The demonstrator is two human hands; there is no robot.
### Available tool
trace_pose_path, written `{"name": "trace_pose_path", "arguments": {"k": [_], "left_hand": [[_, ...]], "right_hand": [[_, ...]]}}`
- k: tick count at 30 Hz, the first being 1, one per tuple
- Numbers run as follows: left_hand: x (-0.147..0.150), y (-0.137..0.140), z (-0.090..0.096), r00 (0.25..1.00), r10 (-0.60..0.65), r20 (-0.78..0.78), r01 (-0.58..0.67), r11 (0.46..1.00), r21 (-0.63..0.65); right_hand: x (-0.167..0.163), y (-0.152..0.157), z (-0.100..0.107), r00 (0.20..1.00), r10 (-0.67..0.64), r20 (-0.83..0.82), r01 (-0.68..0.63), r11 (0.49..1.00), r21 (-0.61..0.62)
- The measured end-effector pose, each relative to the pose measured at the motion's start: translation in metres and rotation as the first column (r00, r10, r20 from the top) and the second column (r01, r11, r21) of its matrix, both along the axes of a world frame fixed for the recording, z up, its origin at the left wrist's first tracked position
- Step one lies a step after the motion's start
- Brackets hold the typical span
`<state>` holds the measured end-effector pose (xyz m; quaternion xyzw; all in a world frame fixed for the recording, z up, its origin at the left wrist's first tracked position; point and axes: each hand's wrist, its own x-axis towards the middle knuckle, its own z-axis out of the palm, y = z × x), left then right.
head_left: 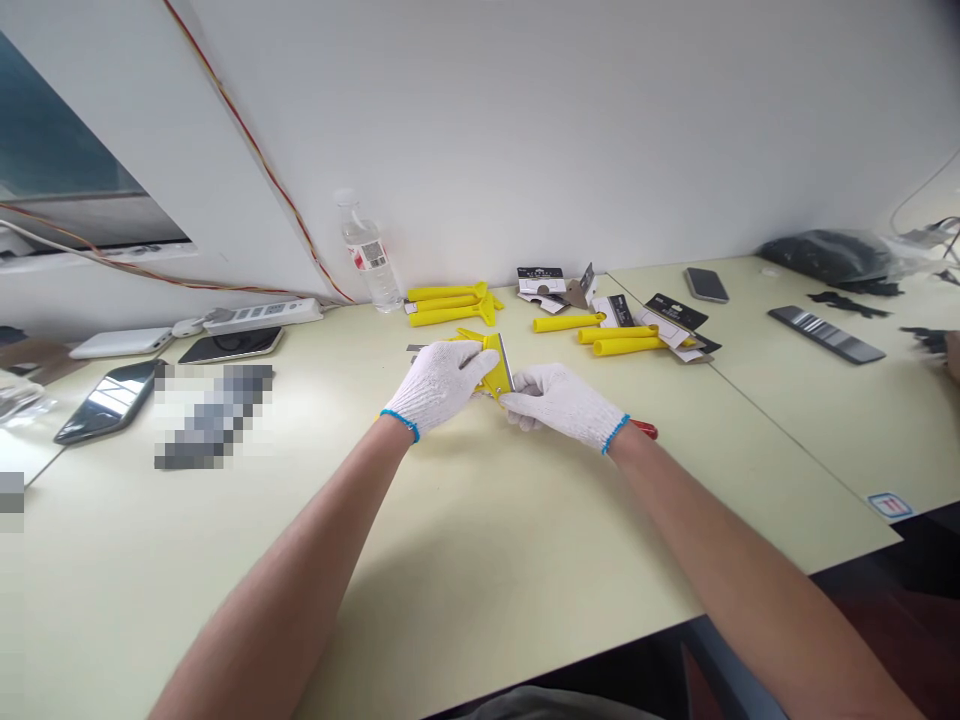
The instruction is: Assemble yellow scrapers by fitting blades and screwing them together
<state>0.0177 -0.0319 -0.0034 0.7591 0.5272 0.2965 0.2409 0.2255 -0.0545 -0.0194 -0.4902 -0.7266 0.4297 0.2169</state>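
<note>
My left hand [444,385], in a white knit glove with a blue cuff, is closed round a yellow scraper [496,372]. A straight metal blade edge runs along the scraper's right side; its handle is mostly hidden by the glove. My right hand [559,402], gloved the same way, pinches at the lower corner of the scraper head. Whether a small part sits between those fingertips cannot be seen. Beside the right wrist a red handle [645,429] pokes out, the rest of it covered. Just behind the left hand lie more yellow scraper parts [471,333] and a thin grey strip.
Several yellow handles [450,305] lie by the wall near a water bottle [373,265]. More yellow handles [626,345] lie right, among black-and-white cards [540,283]. Phones [112,400] and a power strip [262,315] are left. A black bag [829,257] and another person's hand [952,355] are right.
</note>
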Motion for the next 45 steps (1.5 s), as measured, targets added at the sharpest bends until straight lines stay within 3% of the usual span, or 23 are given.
{"name": "trace_pose_path", "arguments": {"k": [5, 9, 22, 35, 39, 41, 42, 43, 45], "left_hand": [[0.000, -0.002, 0.004, 1.000, -0.016, -0.019, 0.016, 1.000, -0.012], [0.001, -0.005, 0.005, 0.998, -0.029, 0.060, 0.030, 0.999, -0.012], [0.001, -0.006, 0.003, 0.993, -0.010, 0.115, 0.006, 0.999, 0.034], [0.000, -0.006, 0.002, 0.992, -0.027, 0.124, 0.023, 0.999, 0.031], [0.002, -0.007, 0.004, 0.997, -0.037, 0.061, 0.033, 0.997, 0.063], [0.003, -0.008, 0.006, 0.998, -0.032, 0.045, 0.029, 0.997, 0.066], [0.003, -0.008, 0.006, 0.999, -0.030, 0.040, 0.027, 0.998, 0.063], [0.003, -0.008, 0.007, 0.999, -0.030, 0.034, 0.028, 0.998, 0.058], [0.003, -0.008, 0.007, 0.999, -0.032, 0.023, 0.031, 0.999, 0.043]], "right_hand": [[0.015, -0.007, -0.007, 0.984, -0.174, -0.047, 0.180, 0.963, 0.203], [0.049, -0.013, -0.008, 0.970, -0.234, -0.064, 0.243, 0.941, 0.236], [0.175, -0.003, 0.008, 0.978, -0.203, -0.043, 0.207, 0.968, 0.143], [0.213, -0.002, 0.017, 0.987, -0.155, -0.029, 0.157, 0.984, 0.086], [0.284, 0.001, 0.027, 0.991, -0.137, 0.000, 0.137, 0.988, 0.065], [0.346, 0.008, 0.030, 0.992, -0.126, 0.025, 0.122, 0.983, 0.141], [0.381, 0.014, 0.030, 0.992, -0.123, 0.034, 0.112, 0.965, 0.239], [0.416, 0.020, 0.028, 0.992, -0.123, 0.037, 0.100, 0.919, 0.381], [0.478, 0.033, 0.020, 0.985, -0.162, 0.052, 0.088, 0.748, 0.658]]}}
